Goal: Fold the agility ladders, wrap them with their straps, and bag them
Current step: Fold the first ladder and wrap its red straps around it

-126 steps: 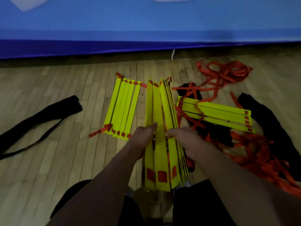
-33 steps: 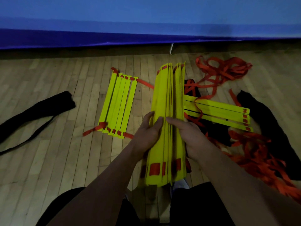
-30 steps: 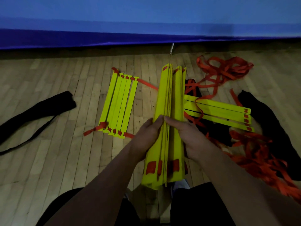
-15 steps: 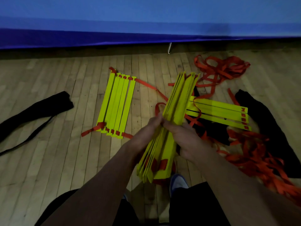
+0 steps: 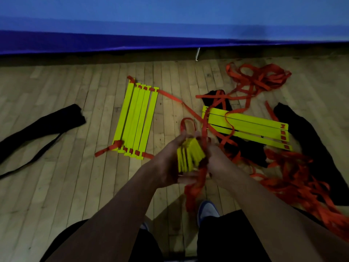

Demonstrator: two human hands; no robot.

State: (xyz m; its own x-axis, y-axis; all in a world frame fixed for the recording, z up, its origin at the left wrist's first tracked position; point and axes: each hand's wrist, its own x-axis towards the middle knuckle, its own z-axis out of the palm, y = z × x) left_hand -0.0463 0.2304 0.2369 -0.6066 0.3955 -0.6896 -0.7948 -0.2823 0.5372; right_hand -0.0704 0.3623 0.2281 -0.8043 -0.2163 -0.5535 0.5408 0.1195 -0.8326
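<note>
A folded stack of yellow ladder rungs (image 5: 189,156) stands on end between my hands, seen from its top edge. My left hand (image 5: 170,161) grips its left side. My right hand (image 5: 217,159) grips the right side with orange strap (image 5: 196,182) hanging down under it and a strap loop above. A second set of yellow rungs (image 5: 137,120) lies flat on the floor to the left. A third set of rungs (image 5: 247,127) lies to the right, tangled in orange strap.
A black bag (image 5: 37,129) lies on the wooden floor at left. More black bags (image 5: 311,144) lie at right under a heap of orange strap (image 5: 294,178). A strap tangle (image 5: 258,76) sits near the blue wall padding (image 5: 170,25). My shoe (image 5: 207,210) is below.
The stack lay lengthwise in my hands, then tilted right, and now stands upright end-on between them. Orange strap now hangs free below it.
</note>
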